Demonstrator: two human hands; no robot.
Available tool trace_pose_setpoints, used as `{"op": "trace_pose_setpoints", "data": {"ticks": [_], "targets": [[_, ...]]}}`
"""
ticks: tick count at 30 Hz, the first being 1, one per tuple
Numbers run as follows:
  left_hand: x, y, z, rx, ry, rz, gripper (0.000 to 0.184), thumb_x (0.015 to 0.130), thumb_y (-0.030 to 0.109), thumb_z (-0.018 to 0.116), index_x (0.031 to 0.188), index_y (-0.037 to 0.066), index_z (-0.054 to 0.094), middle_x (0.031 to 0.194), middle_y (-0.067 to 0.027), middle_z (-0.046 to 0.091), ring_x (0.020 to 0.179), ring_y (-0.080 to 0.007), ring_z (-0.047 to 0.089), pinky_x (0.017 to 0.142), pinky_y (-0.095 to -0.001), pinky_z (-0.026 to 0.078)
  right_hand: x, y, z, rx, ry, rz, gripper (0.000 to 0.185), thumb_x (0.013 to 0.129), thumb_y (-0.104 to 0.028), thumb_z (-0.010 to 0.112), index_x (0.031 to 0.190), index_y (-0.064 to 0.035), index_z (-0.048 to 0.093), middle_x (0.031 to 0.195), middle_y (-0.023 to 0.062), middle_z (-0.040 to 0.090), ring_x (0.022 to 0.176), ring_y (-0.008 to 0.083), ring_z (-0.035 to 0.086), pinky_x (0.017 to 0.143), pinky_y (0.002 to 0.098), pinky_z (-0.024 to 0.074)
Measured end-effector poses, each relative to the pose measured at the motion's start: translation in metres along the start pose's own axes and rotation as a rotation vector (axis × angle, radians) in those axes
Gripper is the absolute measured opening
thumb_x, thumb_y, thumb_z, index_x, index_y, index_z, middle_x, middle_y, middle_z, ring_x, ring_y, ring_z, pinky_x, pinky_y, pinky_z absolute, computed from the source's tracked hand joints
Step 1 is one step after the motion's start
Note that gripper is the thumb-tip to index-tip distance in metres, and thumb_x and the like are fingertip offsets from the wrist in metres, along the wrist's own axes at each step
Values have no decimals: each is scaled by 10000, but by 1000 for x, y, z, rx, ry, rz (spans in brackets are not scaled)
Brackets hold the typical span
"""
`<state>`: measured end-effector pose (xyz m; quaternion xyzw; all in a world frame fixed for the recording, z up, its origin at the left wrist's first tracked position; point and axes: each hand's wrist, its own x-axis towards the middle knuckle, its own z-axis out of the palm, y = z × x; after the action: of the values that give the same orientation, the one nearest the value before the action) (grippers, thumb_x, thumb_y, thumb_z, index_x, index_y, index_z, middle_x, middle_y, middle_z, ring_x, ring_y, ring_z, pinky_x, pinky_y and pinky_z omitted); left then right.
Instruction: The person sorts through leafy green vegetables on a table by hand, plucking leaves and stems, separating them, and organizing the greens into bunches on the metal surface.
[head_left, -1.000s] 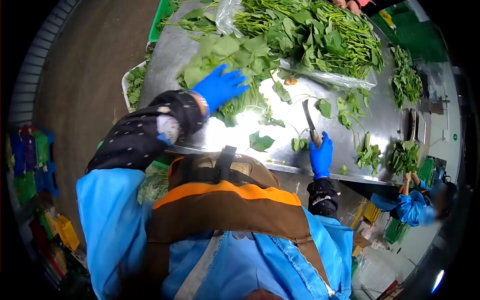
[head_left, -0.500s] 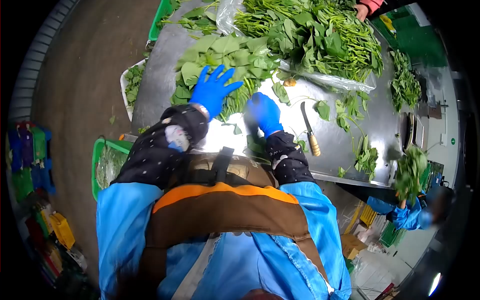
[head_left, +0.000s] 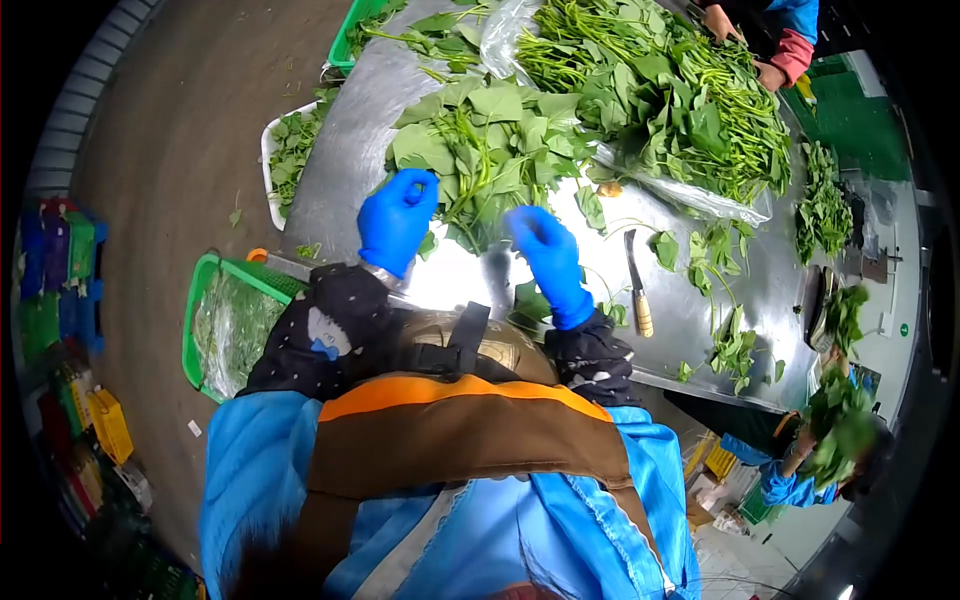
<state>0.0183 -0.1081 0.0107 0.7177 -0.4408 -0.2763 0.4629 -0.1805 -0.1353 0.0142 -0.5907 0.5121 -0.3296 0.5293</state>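
My left hand (head_left: 398, 220), in a blue glove, has its fingers curled closed at the near left edge of a bunch of leafy greens (head_left: 490, 150). What it pinches, if anything, does not show. My right hand (head_left: 552, 262), gloved the same way, is closed too, just right of the bunch's stem ends, with its fingertips blurred. The bunch lies on the metal table (head_left: 345, 165), leaves pointing away from me. A curved knife with a wooden handle (head_left: 642, 312) rests to the right of my right hand.
A large heap of greens (head_left: 660, 100) lies on plastic film (head_left: 700, 198) at the back. Another person's hand (head_left: 770, 75) is beside it. At right, a co-worker holds a bunch (head_left: 835, 425). Loose sprigs (head_left: 735, 345) lie near the right edge. A green crate (head_left: 200, 330) stands at left.
My left hand has gone from spread over the leaves to closed, and drawn back toward me. My right hand has shifted slightly back and right. The view has shifted a little.
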Motion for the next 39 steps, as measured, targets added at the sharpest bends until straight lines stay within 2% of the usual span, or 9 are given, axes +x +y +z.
{"op": "trace_pose_setpoints", "data": {"ticks": [3,7,11,16,25,29,32,36,39], "targets": [[6,29,8,175,-154,-96,295,718,391,646,785,105,610,671,-101,595,591,-254,580,537,-341,443,12,2,23,-293,28,-43,237,802,-280,563,912,-81,627,812,142,620,718,263,615,624,341,467],[12,2,31,473,-168,54,298,674,367,649,739,81,595,791,-122,597,691,-319,566,601,-395,444,24,-5,32,-315,5,70,248,804,-287,560,913,-74,626,802,141,622,712,250,614,605,342,459],[9,-11,22,104,-274,-40,201,663,217,669,777,69,592,745,-113,565,669,-311,550,593,-372,439,28,1,26,-11,23,155,253,806,-275,579,898,-44,623,750,99,624,653,167,589,582,285,446],[-23,15,14,195,-203,456,156,673,173,656,784,84,594,747,-92,562,677,-292,546,588,-361,436,28,-20,16,139,-69,182,237,814,-213,595,882,13,612,735,32,607,630,89,545,564,216,422],[-31,28,21,-846,-642,-411,251,761,96,652,972,-16,579,872,-46,609,758,-88,560,674,-220,464,5,-37,6,235,-177,254,175,830,-189,580,859,-17,585,702,11,558,610,70,497,555,215,414],[-24,16,18,-233,-636,-338,239,770,214,653,734,-21,626,619,-16,572,569,-43,488,505,-232,376,-4,-18,11,172,-104,136,183,845,-207,557,793,-33,584,685,0,540,625,62,467,580,206,383],[-33,29,15,-723,-465,-341,246,766,210,654,664,-12,622,568,-18,543,529,-49,483,488,-234,371,-7,-20,12,300,0,179,216,846,-217,545,860,-15,620,713,10,570,640,76,488,611,203,388],[-35,21,3,-837,-506,-422,147,801,131,585,796,-11,624,722,-67,600,714,-108,553,632,-247,440,2,-18,-23,570,306,210,236,832,-238,535,960,-53,609,749,-22,536,708,85,507,649,229,415],[-32,-23,-20,-264,-871,-176,166,769,149,588,816,-5,624,795,-100,623,763,-177,580,673,-319,460,12,-8,-72,554,316,224,266,868,-243,486,960,-20,598,794,6,540,707,112,526,648,250,433]]}}
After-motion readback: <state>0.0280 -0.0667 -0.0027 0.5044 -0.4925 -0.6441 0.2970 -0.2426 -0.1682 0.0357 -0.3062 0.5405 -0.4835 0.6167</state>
